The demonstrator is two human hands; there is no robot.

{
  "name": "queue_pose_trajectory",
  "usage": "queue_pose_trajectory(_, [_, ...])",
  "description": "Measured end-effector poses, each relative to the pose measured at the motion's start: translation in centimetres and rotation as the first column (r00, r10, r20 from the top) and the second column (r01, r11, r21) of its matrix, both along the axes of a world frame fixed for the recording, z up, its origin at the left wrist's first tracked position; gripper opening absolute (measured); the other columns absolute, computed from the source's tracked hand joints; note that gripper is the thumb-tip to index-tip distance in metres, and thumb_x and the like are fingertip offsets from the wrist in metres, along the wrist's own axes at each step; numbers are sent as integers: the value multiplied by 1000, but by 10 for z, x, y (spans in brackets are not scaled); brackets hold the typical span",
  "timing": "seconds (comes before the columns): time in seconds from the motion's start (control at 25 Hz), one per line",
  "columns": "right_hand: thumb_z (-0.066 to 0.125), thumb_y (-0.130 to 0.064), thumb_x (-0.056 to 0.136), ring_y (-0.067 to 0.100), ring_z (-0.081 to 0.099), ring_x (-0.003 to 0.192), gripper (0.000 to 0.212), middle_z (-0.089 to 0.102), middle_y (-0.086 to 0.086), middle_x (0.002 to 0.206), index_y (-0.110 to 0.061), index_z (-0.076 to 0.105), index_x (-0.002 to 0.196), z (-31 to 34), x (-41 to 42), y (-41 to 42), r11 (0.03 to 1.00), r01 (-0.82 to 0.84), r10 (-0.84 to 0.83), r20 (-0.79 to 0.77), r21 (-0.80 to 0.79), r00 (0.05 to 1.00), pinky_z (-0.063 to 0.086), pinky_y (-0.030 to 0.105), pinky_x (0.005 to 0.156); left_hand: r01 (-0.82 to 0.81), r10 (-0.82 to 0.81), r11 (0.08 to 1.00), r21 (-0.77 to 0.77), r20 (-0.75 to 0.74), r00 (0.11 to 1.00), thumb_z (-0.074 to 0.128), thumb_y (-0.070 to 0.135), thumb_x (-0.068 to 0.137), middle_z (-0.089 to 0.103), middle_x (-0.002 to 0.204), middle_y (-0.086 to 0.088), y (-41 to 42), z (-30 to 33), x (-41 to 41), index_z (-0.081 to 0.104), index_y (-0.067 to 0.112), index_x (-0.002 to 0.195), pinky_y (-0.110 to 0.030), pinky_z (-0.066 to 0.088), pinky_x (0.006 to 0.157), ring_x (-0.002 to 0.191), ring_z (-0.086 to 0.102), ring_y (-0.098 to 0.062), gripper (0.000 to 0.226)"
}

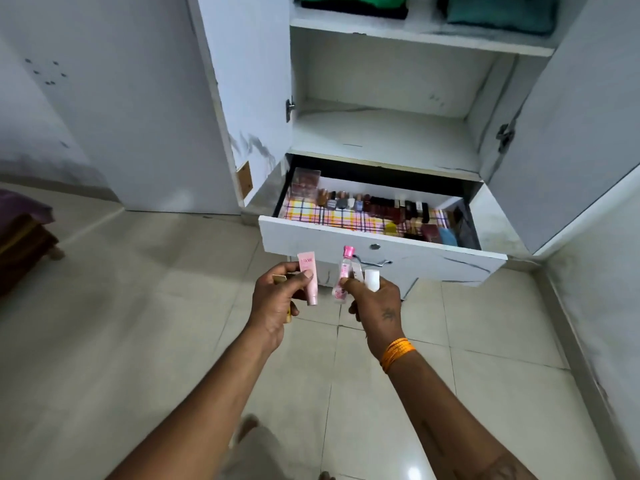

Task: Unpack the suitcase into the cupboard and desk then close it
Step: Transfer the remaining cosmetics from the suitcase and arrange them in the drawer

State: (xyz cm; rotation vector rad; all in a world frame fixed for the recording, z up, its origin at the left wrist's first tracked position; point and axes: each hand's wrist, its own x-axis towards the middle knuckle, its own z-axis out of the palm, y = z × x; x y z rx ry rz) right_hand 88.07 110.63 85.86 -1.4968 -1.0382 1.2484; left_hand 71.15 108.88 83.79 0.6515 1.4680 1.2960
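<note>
- Below the open cupboard (pixel 398 126), a white drawer (pixel 381 252) stands pulled out over the tiled floor (pixel 138 323), with both hands held just in front of its face.
- Left hand (pixel 277 303) is curled around a pink tube (pixel 309 277), thumb pressed on its front; the tube stands nearly upright with its cap end down. A small tan item shows behind the fingers, too hidden to name.
- Right hand (pixel 375 303) pinches a clear bottle with a pink cap (pixel 344 273) between thumb and fingers, cap up, and also holds a white cylinder (pixel 371 279) and another thin item beside it, which I cannot make out.
- An orange thread band (pixel 396 353) wraps the right wrist.
- Inside the drawer a checked liner (pixel 329 218) covers the bottom; a row of small cosmetics bottles and boxes (pixel 381 206) lines the back and right side, and a clear plastic organiser (pixel 304 183) sits in the back left corner.
- Above the drawer, one cupboard shelf (pixel 381 133) is bare; the higher shelf carries folded clothes, green on black (pixel 353 3) at left and teal (pixel 498 12) at right.
- Both cupboard doors stand open.
- At the far left edge sits a low piece of furniture with purple cloth (pixel 20 230).
</note>
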Motion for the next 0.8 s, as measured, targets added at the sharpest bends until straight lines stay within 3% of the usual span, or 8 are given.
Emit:
queue_pose_trajectory(0.2, [81,-16,85,16,54,55,10,61,-3,59,-14,74,79,-18,-12,96,995,91,-91,0,-28,996,45,22,47,-13,12,1000,-7,-38,999,79,14,87,80,91,-11,109,-14,-19,74,14,107,-23,35,41,68,72,-19,21])
queue_pose_trajectory(0.36, [83,-20,83,16,58,62,9,70,3,73,-14,77,85,-31,-31,184,979,177,-179,-8,-101,984,51,28,56,22,-22,1000,-5,-58,998,81,17,87,80,89,-6,210,-19,-45,73,15,107,-22,36,42,66,73,-18,21])
queue_pose_trajectory(0.52, [84,-19,83,15,60,59,14,68,1,67,-8,77,87,-40,-48,255,954,248,-244,42,-170,969,47,22,47,88,-92,994,-68,-60,994,83,19,86,80,90,-11,282,-29,-61,74,14,104,-23,40,44,64,72,-18,21])
queue_pose_trajectory(0.68, [83,-18,85,19,59,56,11,68,6,69,-11,75,85,-66,-56,306,948,176,-143,140,-266,980,42,20,39,89,-103,984,-153,-88,991,83,12,85,76,87,-11,337,-46,-67,74,9,103,-19,43,42,53,66,-8,20])
queue_pose_trajectory(0.8, [83,-18,81,22,60,57,14,68,7,68,-11,72,76,-94,-57,331,920,104,-17,228,-377,974,42,22,44,58,-82,973,-224,-100,992,83,12,85,76,87,-13,357,-66,-70,73,9,102,-16,43,41,57,67,-14,20])
